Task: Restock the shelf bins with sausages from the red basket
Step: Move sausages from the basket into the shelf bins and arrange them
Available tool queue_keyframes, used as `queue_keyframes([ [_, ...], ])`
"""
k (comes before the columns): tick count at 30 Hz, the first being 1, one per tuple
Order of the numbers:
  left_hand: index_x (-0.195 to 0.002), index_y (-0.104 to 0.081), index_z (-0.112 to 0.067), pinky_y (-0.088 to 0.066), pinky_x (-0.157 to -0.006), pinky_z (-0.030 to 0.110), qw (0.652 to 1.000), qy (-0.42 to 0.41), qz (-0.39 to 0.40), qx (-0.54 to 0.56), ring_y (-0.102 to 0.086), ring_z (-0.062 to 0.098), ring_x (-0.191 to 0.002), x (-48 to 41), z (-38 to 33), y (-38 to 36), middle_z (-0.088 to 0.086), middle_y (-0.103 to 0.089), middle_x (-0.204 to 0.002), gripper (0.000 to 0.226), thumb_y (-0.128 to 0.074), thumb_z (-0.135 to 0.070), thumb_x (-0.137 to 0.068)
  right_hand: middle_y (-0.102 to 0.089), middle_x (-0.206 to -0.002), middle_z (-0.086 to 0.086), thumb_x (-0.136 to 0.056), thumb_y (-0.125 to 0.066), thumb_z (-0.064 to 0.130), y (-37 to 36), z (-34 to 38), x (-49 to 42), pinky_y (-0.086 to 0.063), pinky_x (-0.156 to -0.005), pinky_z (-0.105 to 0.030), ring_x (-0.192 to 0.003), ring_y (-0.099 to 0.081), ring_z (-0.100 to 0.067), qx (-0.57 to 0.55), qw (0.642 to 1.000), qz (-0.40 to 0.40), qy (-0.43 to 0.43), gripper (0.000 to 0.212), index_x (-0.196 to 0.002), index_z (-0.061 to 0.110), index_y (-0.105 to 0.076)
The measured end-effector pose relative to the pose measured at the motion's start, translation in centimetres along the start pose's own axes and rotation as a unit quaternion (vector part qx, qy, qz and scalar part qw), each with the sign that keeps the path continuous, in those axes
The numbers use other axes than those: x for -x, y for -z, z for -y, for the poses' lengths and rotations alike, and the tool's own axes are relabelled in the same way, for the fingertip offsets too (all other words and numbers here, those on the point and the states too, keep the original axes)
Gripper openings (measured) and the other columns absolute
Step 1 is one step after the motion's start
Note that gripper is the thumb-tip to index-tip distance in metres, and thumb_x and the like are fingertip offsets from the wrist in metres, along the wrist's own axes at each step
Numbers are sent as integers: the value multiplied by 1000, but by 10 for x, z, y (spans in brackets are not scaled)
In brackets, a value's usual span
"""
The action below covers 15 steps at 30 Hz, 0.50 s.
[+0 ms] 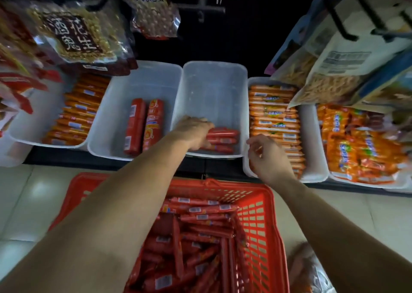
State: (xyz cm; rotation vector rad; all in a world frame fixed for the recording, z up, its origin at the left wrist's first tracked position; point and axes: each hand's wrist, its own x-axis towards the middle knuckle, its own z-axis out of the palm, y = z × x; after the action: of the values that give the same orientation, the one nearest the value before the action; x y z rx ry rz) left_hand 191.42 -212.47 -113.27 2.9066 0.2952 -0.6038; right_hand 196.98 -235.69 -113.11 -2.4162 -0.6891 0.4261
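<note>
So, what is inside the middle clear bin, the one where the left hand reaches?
A few red sausages lie crosswise at the front of the bin. The left hand covers their left ends, so the count is hidden.

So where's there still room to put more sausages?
Most room: the middle bin, bare from its back wall down to the red sausages under the left hand. The next bin left is bare both sides of its two fat sausages. Crowded: the orange sausage bin by the right hand, and the heaped bin beyond it.
</note>
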Motion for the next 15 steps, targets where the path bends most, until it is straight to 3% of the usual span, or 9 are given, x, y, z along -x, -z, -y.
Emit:
queue_keyframes([
  [2,-147,-41,-25,-36,-109,37,998,22,-16,56,-46,26,-133,12,2,-1,3,-48,-146,68,-65,-49,-89,-59,-109,1,-90,-58,18,-4,4,9,-47,-76,-34,-95,-60,-23,-2,1000,10,5,26,-114,24,-64],
  [5,-145,-45,-25,-38,-109,36,977,60,-55,195,-47,22,-133,53,3,9,0,-45,-149,55,-60,-41,-95,-56,-117,-4,-90,-59,20,-1,15,24,-48,-81,-38,-104,-56,-29,29,1000,9,-3,30,-120,22,-62],
  [11,-114,-64,-25,-46,-84,28,940,83,-155,291,-60,9,-98,184,-11,3,-10,-62,-110,21,-61,-30,-94,-56,-117,-8,-90,-56,15,14,53,80,-41,-84,-37,-109,-52,-33,41,999,-5,18,30,-118,17,-64],
  [15,-99,-68,-23,-48,-84,30,936,131,-148,290,-63,15,-92,253,-23,-45,-5,-66,-97,14,-64,-24,-86,-59,-114,-10,-84,-60,13,1,68,134,-43,-92,-40,-109,-52,-34,53,997,-4,53,31,-115,15,-65],
])
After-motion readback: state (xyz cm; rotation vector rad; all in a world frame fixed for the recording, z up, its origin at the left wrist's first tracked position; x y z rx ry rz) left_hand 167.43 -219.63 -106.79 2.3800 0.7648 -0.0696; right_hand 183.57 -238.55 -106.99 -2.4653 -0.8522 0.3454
